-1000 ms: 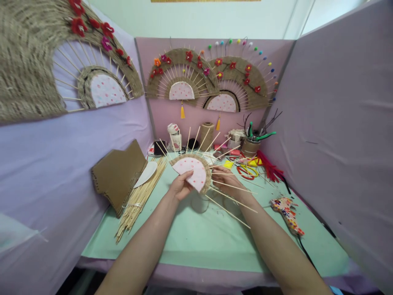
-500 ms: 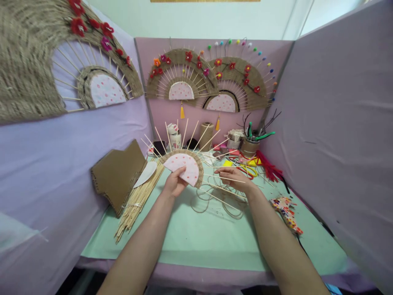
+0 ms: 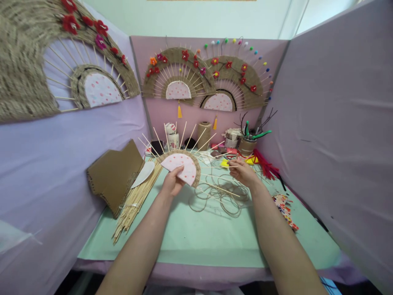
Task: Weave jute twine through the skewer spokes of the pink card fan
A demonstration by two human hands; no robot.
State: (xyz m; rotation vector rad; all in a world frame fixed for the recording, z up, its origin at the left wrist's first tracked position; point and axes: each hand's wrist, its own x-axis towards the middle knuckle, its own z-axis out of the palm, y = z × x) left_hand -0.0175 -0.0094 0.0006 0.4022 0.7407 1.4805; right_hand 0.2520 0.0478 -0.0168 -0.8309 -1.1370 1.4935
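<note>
My left hand [image 3: 175, 180] grips the lower edge of a half-round fan [image 3: 181, 162], thumb on its white, pink-dotted face. A band of brown twine edges the curve, and thin wooden sticks [image 3: 190, 137] spread out from it like rays. To the right, my right hand [image 3: 242, 173] is closed in a pinch near the ends of the right-hand sticks. Whatever lies between those fingertips is too small to make out. Loose loops of jute twine [image 3: 229, 209] lie on the table below and between the fan and my right hand.
A bundle of wooden sticks [image 3: 135, 209] and cut cardboard [image 3: 115, 172] lie left on the green tabletop [image 3: 208, 246]. Behind stand a twine spool [image 3: 204, 133] and a can with green-handled pliers [image 3: 248, 144]. Red pipe cleaners [image 3: 266, 166] lie right. Decorated fans [image 3: 181, 57] hang on the panels.
My right hand has moved right and slightly up, away from the fan's sticks, fingers still pinched. My left hand keeps its hold on the fan. The whole view has shifted slightly.
</note>
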